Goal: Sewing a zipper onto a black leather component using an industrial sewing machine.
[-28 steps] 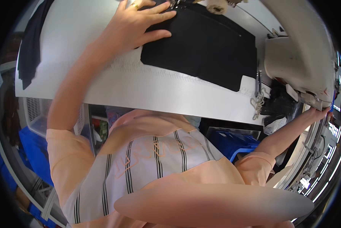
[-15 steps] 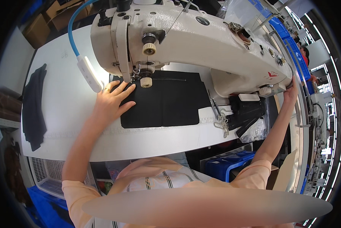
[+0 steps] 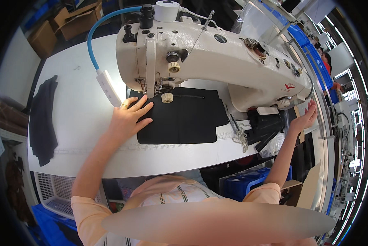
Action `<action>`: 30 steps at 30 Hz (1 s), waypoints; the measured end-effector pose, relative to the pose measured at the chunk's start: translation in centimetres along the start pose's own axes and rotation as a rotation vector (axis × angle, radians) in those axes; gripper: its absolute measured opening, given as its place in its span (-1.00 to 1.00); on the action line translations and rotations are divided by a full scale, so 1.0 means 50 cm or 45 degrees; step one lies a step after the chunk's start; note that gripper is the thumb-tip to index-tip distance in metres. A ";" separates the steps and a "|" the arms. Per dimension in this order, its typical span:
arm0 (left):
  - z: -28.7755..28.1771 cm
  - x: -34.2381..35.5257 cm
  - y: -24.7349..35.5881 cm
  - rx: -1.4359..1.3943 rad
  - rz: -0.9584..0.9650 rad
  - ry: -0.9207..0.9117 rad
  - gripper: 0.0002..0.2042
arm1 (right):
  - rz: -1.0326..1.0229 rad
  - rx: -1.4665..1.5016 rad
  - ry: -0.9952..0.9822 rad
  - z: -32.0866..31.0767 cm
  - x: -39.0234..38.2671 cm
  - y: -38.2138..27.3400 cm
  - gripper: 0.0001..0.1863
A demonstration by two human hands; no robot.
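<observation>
A flat black fabric piece [image 3: 188, 123] lies on the table under the needle area of a white sewing machine [image 3: 216, 57]. A short, straight slit or seam line shows near its far edge. My left hand [image 3: 128, 119] rests with fingers spread on the fabric's left side, its fingertips close to the presser foot. The presser foot itself is mostly hidden. My right hand [image 3: 303, 119] is raised beside the machine's right end, below the handwheel, touching nothing. Its fingers are loosely extended, with nothing seen in them.
A white lamp [image 3: 108, 88] on a blue flexible neck hangs beside my left hand. Dark cloth [image 3: 44, 119] lies at the table's left. To the right are a slim metal tool [image 3: 233, 119], a chain [image 3: 241, 137] and black pieces [image 3: 265, 125]. A blue bin [image 3: 241, 182] stands below.
My right hand has come off the machine's right end and moved toward me. My left hand stays on the fabric. The whole view has shifted slightly.
</observation>
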State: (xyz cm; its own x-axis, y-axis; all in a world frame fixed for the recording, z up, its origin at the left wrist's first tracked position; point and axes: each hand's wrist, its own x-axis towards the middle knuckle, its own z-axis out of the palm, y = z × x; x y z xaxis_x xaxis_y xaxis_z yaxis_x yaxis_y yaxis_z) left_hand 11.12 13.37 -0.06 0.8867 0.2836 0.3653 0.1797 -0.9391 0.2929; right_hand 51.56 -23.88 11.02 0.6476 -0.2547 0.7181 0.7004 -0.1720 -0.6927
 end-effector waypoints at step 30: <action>-0.009 -0.157 0.255 -0.082 0.320 -0.278 -0.32 | 0.885 0.289 -2.387 -0.222 -0.518 -0.325 -0.64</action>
State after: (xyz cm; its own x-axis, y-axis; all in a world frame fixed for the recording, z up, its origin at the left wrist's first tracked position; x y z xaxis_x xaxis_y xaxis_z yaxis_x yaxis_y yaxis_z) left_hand 6.26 -0.75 1.23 0.9715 -0.0101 0.2370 -0.0771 -0.9582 0.2754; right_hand 20.04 -25.06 2.92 0.1184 0.9307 -0.3461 0.1621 -0.3620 -0.9180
